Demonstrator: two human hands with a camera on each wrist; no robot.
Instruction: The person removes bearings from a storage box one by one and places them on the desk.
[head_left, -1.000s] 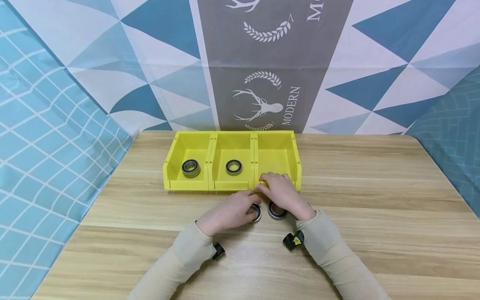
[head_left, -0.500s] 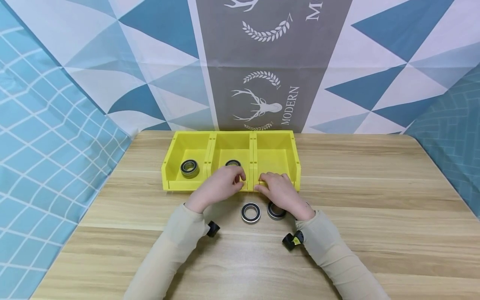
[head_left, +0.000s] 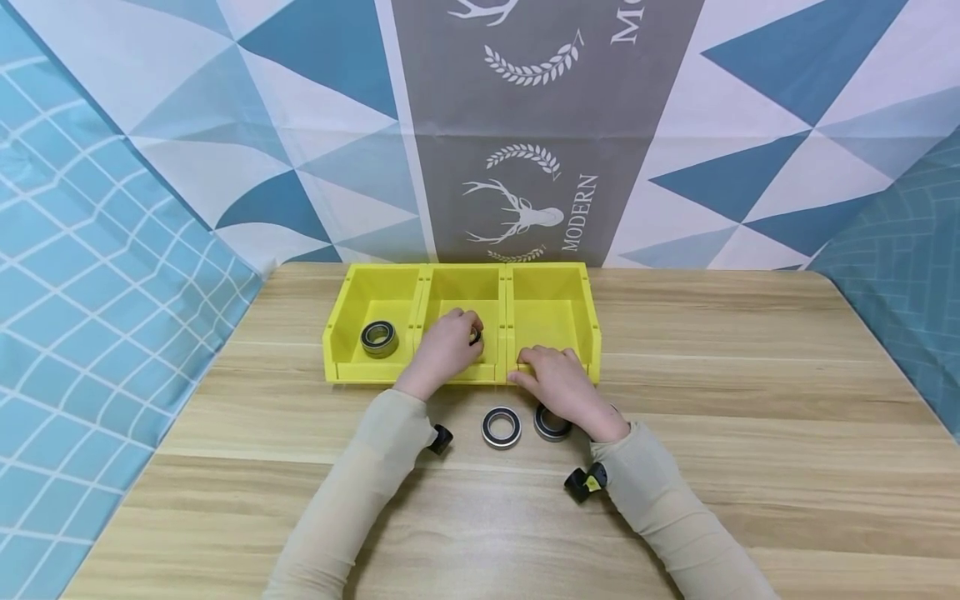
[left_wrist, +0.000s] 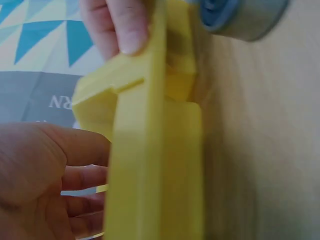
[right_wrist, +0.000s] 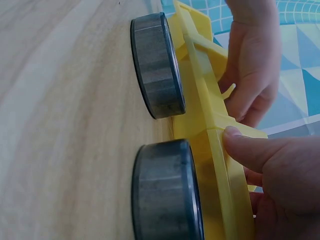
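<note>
Three joined yellow bins (head_left: 457,372) stand on the table. My left hand (head_left: 444,348) reaches into the middle bin, fingers and thumb curled round a ball bearing (head_left: 476,337), which they mostly cover. In the left wrist view the front wall hides the fingertips of that left hand (left_wrist: 35,170). My right hand (head_left: 564,385) grips the front of the right bin, thumb outside on the wall near the divider and fingers over the edge, as the right wrist view shows. Two bearings lie before the bins: one in the open (head_left: 501,427), another (head_left: 552,423) partly under my right hand.
A black-and-silver bearing stack (head_left: 379,339) sits in the left bin. The wooden table (head_left: 712,400) extends to both sides, with a patterned cloth wall (head_left: 525,100) close behind the bins. Small black cameras (head_left: 585,482) are worn at the wrists.
My left hand has left the bearing on the table, moved up and left, and entered the middle bin, closing round the bearing there. My right hand has stayed in place.
</note>
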